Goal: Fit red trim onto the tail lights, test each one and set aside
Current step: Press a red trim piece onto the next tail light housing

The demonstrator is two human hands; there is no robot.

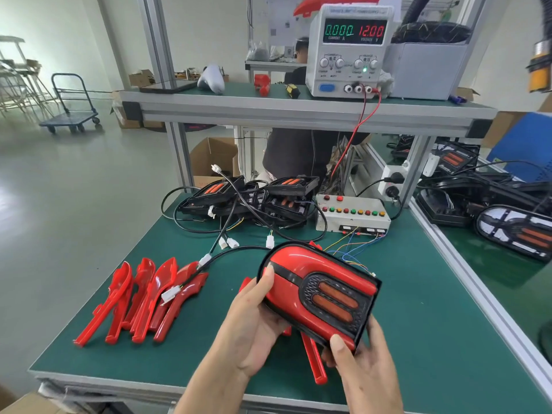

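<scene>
The right hand (363, 358) is sitting nearest the camera, clasping the lower corner of a tail light (319, 294), thumb lying on the red trim and fingers hidden beneath the housing. The left hand (254, 318) is gripping the rounded end of the same light, thumb pressing on the red face near the black stripe, palm cupping it from below. Both hands are holding the light tilted above the green table (418, 309), red trim already sitting on its face, the two orange lenses pointing toward the right hand.

A black cable (236, 251) is running from the light's far end to white connectors (228, 242). Underneath the light, more red pieces (313, 363) are lying on the mat, mostly covered by the hands, so their number is hard to tell. To the left, a row of loose red trim pieces (140, 300) is lying overlapped, well clear of the table's front edge. Open mat is lying to the right of the hands as far as the aluminium rail (478, 282).

Farther back, untrimmed black tail lights (248, 195) are stacked in a tangle of wires beside a button box (352, 212), with thin coloured wires leading from it toward the held light; where they end is hidden. On the upper shelf, a power supply (348, 52) is reading 0.000 and 12.00. More lights (513, 231) beyond the rail are cut off by the frame edge.
</scene>
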